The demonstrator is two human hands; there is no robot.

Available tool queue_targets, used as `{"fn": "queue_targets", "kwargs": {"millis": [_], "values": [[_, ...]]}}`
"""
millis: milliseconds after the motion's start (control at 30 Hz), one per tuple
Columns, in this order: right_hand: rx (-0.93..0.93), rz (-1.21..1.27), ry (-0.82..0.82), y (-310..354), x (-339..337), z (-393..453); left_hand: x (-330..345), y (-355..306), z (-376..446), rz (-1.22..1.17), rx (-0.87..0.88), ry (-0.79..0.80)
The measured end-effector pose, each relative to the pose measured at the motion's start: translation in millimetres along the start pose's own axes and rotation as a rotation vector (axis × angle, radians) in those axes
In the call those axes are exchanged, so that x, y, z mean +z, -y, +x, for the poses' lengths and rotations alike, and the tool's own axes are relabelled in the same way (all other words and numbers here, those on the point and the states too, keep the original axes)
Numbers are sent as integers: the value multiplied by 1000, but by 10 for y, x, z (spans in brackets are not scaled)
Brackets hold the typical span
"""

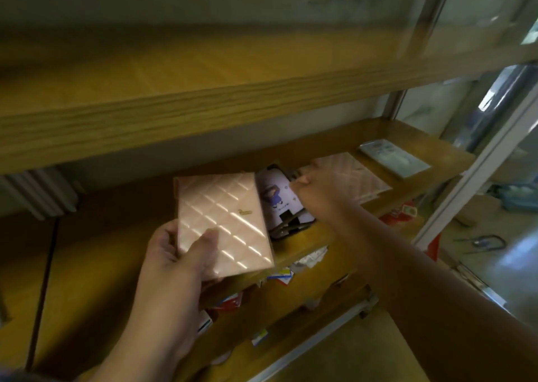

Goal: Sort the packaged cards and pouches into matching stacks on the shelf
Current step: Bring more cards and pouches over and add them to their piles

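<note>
My left hand (pixel 186 253) grips a pink quilted pouch (pixel 224 218) by its lower left corner, thumb on its face, above the front of the wooden shelf (pixel 302 246). Right of it lies a stack of purple-and-white illustrated cards (pixel 276 195) on the shelf. My right hand (pixel 317 189) reaches over that stack with curled fingers; whether it holds a card I cannot tell. Behind the right hand lies another pink quilted pouch (pixel 352 175). A pale green packaged card (pixel 393 156) lies at the shelf's far right.
An upper wooden shelf board (pixel 203 99) overhangs the working shelf. Below the shelf's front edge, several small red, white and blue packets (pixel 279 277) lie on a lower level. A white metal frame post (pixel 477 160) and glass stand at the right.
</note>
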State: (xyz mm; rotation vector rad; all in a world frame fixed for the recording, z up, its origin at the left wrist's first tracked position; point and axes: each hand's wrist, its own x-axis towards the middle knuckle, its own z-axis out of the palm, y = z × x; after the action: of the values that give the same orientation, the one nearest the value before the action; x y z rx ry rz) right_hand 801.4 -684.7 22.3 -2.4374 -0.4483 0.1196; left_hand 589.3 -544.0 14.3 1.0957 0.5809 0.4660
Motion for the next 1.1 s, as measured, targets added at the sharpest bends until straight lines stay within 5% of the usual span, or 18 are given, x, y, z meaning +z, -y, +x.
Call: {"fn": "queue_targets", "kwargs": {"millis": [133,333,700,833,1100], "values": [[-47,-186,33,-154,143,47,42,18,86,22,18,-34],[-222,-13,-107,-349,-6,19,310,69,177,84,61,-81],[-347,-131,-109,-1515,-1092,128,1756,565,582,232,88,-1],[-351,-157,-84,-1904,-1436,265,2327,760,869,436,117,13],[-467,-111,11,-2332,-1718,538,2723,1031,1033,1269,294,-163]]}}
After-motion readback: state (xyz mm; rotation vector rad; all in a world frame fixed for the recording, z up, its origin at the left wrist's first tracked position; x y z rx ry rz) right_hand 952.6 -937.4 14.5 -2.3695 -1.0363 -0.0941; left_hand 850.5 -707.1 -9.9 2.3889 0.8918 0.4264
